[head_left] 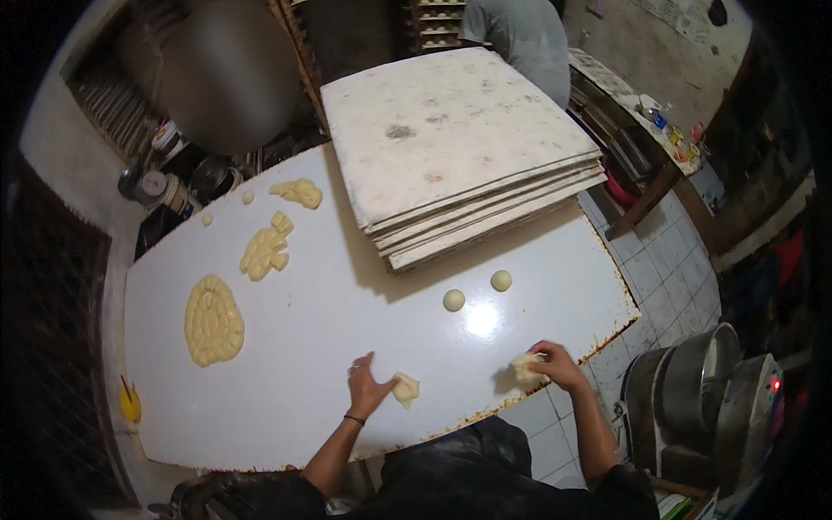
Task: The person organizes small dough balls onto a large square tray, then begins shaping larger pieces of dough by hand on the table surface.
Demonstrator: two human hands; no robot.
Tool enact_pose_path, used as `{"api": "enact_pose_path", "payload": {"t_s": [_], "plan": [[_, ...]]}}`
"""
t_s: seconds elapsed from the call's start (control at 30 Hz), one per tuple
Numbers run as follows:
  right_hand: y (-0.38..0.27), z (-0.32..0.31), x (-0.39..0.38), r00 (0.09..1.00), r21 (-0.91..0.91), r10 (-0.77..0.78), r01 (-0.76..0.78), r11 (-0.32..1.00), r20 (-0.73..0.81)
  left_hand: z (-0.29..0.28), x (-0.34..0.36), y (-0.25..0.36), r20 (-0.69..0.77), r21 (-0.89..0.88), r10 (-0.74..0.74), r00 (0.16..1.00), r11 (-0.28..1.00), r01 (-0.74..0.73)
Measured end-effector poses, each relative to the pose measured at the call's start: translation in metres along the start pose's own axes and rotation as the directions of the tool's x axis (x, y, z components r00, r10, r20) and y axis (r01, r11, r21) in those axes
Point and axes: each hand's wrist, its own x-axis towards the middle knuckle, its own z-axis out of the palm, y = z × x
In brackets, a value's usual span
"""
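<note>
My left hand (369, 384) rests open on the white tabletop (321, 399), fingers apart, with the thumb at the edge of a pale dough piece (406, 391). My right hand (552, 366) grips another lump of dough (526, 367) near the table's right front edge. Two smooth dough balls (453, 300) lie beyond my hands. At the left are a big clump of cut dough pieces (212, 321), two smaller clumps (261, 251) and two small bits (248, 198).
A stack of floured boards (451, 130) covers the back right. A person in grey (520, 56) stands behind it, by a cluttered counter (672, 130). A metal machine (693, 416) stands right of the table. A yellow object (130, 403) sits at the left edge.
</note>
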Motion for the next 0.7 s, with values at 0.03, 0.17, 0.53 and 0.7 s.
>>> {"api": "enact_pose_path", "payload": {"t_s": [0.03,0.17,0.53,0.7], "plan": [[-0.001,0.007,0.008,0.995,-0.802,-0.079,0.000,0.597,-0.059,0.002,0.005,-0.007,-0.174,-0.031,-0.006,0.985,1.000,0.001],[0.051,0.060,0.035,0.716,-0.391,-0.277,0.005,0.920,-0.641,0.065,-0.002,0.026,-0.152,0.061,0.188,0.970,0.982,-0.181],[0.042,0.082,0.057,0.855,-0.722,-0.439,0.116,0.682,-0.277,0.071,0.010,0.051,-0.228,0.130,0.174,0.958,0.980,-0.147],[0.063,0.015,0.027,0.946,-0.728,-0.320,0.250,0.638,0.045,0.002,-0.007,-0.002,0.158,0.441,0.307,0.939,0.828,-0.345]]}}
